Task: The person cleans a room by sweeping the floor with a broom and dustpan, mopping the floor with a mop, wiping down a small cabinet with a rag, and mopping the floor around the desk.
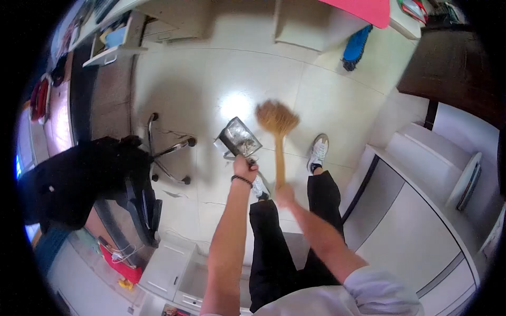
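Observation:
My left hand (245,168), with a dark beaded bracelet at the wrist, is closed round the handle of a metal dustpan (243,135). Some debris lies in the pan. My right hand (284,195), slightly blurred, grips the handle of a straw broom (278,118). The broom's bristles point away from me and are to the right of the dustpan, apart from it.
A black office chair (89,181) with metal legs stands at the left. White cabinets (416,226) are at the right. A blue mop head (357,47) lies at the upper right, by a white desk panel. An open drawer (113,55) juts out at upper left.

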Available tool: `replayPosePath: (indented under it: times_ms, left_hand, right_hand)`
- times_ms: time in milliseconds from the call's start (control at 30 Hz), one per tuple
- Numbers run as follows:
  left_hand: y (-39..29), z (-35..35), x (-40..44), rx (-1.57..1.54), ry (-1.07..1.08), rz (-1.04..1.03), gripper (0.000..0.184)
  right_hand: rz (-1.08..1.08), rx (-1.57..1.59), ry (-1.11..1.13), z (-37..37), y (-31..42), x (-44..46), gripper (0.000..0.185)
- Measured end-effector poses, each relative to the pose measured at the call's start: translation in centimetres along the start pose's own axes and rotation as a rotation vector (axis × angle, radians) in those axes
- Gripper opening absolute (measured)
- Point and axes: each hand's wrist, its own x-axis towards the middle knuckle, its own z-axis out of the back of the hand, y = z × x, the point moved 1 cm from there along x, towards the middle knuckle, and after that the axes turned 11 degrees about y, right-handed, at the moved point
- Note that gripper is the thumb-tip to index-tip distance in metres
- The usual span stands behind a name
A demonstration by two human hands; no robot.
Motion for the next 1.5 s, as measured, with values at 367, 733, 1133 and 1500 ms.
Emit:
replayPosePath:
  times_ms: [367,733,1133,1500]
  left_hand:
    - [-2.8,11.0,-5.5,-0.079,0.13,-0.089,0.027]
    - [7.7,18.0,-29.9,-1.094,0.93,-0.118,0.019]
    - [19.2,15.8,-30.3,-1.696,0.611,-0.02,0.032]
    - [28.2,29.6,-30.9,-1.815,0.52,-0.435,0.032]
  right_hand:
    - [-0.029,0.822,0.567,3.4,0.6,-16.9,0.036]
    - [-0.133,0.263,0.537,28.4,11.2,-23.7,0.047]
    - [-0.472,-0.177,0.35,27.7,19.4,-25.2,0.033]
    - [-0.15,-1.209,0.272,0.3,16.1,-28.3,0.028]
